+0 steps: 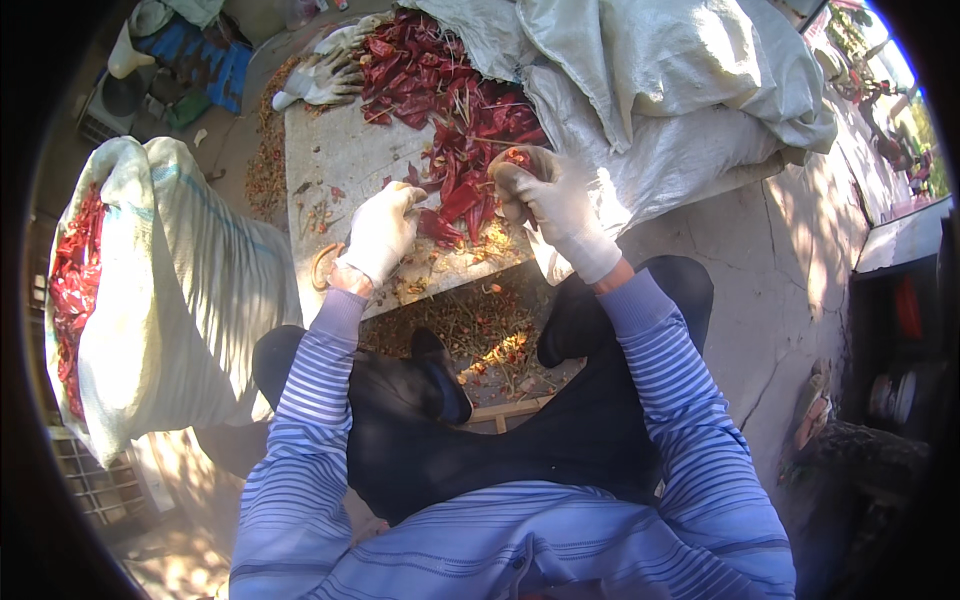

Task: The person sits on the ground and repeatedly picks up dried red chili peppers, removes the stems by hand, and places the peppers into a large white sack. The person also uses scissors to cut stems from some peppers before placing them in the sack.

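Both of my hands wear pale work gloves. My right hand (547,202) has its fingers curled around a dried red chili pepper, whose orange-red end shows between them. My left hand (384,229) is over the table board, its fingertips bent near loose chilies; whether it grips anything is unclear. Between and beyond the hands, a heap of dried red chili peppers (450,90) spreads across the pale board (337,150). Broken stems and yellow seeds lie at the board's near edge. A curved, handle-like brown object (324,266) is beside my left wrist.
A large white woven sack (645,67) covers the board's far right. Another sack (202,300), with red chilies at its mouth, stands at the left. Soiled gloves (322,79) lie by the heap. Stems and debris (480,322) cover the ground between my feet.
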A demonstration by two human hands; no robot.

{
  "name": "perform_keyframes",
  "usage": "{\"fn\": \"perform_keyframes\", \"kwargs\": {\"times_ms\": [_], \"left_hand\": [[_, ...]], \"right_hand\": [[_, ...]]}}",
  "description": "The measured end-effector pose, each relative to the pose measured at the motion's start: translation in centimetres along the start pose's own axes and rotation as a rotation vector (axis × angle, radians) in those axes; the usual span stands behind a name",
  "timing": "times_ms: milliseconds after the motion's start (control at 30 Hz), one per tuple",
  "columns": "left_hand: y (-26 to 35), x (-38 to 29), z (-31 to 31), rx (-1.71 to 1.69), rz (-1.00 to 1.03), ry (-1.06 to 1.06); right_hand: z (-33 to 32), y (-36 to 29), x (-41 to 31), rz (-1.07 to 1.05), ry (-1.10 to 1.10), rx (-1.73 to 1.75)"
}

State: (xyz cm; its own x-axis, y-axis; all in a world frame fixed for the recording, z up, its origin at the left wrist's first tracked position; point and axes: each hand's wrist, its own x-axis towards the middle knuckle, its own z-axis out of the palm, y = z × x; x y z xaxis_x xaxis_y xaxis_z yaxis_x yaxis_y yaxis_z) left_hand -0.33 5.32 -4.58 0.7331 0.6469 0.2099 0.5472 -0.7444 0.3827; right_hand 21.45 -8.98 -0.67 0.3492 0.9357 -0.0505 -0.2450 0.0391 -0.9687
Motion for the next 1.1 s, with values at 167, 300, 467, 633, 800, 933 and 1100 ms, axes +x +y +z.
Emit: {"fn": "perform_keyframes", "kwargs": {"times_ms": [167,300,467,633,800,933,1100], "left_hand": [[-1.8,0.7,2.3,0.074,-0.014,-0.155],[-1.6,0.8,2.5,0.077,-0.047,-0.211],[0.1,0.9,0.1,0.016,0.038,-0.047],[3.8,1.2,-2.2,-0.148,0.272,0.127],[6.3,1.5,-3.3,-0.16,0.474,0.177],[6.8,1.2,-4.0,-0.239,0.497,0.166],[6.7,0.7,-4.7,-0.429,0.418,0.247]], "right_hand": [[0.1,0.4,0.3,0.049,0.009,-0.051],[-0.1,0.2,0.3,0.086,-0.002,0.018],[0.0,0.8,0.6,0.11,0.034,0.019],[1.0,2.9,1.1,0.13,0.015,-0.087],[1.4,3.9,0.4,0.173,-0.135,0.25],[1.3,3.2,0.0,0.131,-0.235,0.274],[1.2,2.5,0.3,0.134,-0.143,0.094]]}}
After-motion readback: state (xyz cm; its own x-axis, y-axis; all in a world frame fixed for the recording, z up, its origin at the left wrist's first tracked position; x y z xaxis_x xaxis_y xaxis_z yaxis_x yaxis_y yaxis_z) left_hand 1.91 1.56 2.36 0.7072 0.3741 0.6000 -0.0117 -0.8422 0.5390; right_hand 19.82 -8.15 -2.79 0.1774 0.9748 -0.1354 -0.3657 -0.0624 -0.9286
